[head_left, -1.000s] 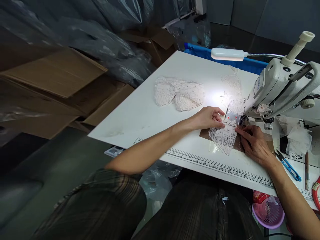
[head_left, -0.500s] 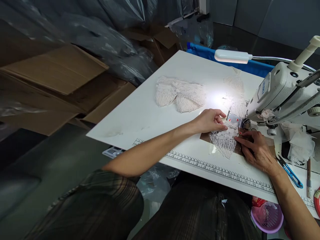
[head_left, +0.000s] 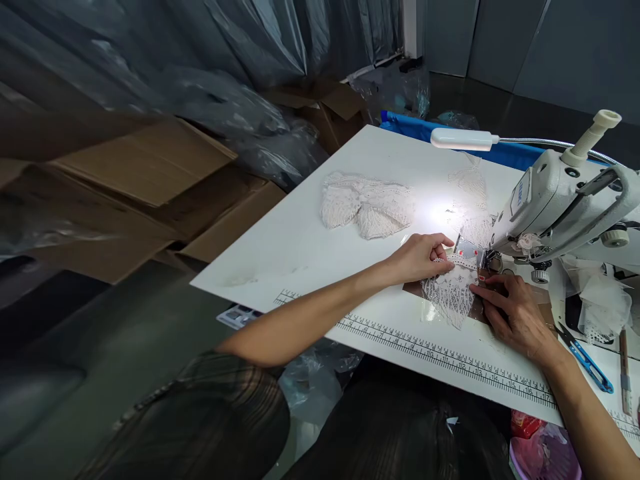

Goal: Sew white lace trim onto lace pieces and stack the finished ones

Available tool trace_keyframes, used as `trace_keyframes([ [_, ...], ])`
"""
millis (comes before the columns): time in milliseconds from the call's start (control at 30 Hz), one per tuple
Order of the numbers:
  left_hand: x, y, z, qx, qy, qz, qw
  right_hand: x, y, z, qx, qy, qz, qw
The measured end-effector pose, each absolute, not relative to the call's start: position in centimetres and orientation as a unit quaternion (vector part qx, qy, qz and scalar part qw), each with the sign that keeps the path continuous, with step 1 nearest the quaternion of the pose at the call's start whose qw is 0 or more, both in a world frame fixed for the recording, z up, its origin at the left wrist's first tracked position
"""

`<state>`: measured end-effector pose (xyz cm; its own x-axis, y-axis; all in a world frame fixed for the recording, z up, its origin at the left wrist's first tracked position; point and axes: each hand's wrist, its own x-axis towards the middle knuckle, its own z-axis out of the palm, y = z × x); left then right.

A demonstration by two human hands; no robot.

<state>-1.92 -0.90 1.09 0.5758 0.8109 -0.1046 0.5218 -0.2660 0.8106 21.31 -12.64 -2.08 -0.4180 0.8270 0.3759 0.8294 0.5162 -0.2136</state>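
Observation:
A white lace piece (head_left: pixel 450 297) lies under the needle area of the sewing machine (head_left: pixel 545 193), its pointed end toward me. At its upper left edge, my left hand (head_left: pixel 423 258) pinches the lace between thumb and fingers. My right hand (head_left: pixel 513 310) lies low on the other side, fingers stretched out, with the index fingertip touching the lace's right edge. A brown plate (head_left: pixel 413 288) shows beneath the lace. Beyond the presser foot (head_left: pixel 483 259), more lace (head_left: pixel 470 190) spreads away across the table.
More folded lace (head_left: pixel 367 203) rests on the white table (head_left: pixel 300 247) at left. Blue thread snips (head_left: pixel 587 363) and a pen-like tool (head_left: pixel 625 373) lie at right, near white scraps (head_left: pixel 603 300). A lit lamp (head_left: pixel 463 139) hangs above. Cardboard boxes (head_left: pixel 150 167) stand left; a purple basket (head_left: pixel 547 457) sits below.
The whole view has tilted slightly, so everything sits a little lower in the picture. Both hands keep nearly the same places on the lace.

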Motion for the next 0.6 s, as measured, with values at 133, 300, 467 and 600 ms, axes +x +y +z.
trace_keyframes([
  [133,-2.1,-0.9,0.4,0.799,0.411,0.186,0.398,21.3,-12.7,-2.3,-0.496,-0.839,0.002,0.226],
  [300,-2.1,-1.1,0.0,0.901,0.331,0.245,0.137,21.1,-12.8,-2.4,-0.508,-0.834,0.003,0.215],
  [467,-0.1,-1.3,0.2,0.974,0.059,0.196,-0.097,21.0,-12.9,-2.2,-0.514,-0.835,-0.003,0.196],
  [600,0.8,-0.9,0.2,0.977,0.024,0.125,-0.171,20.9,-12.9,-2.0,-0.513,-0.837,-0.015,0.191],
])
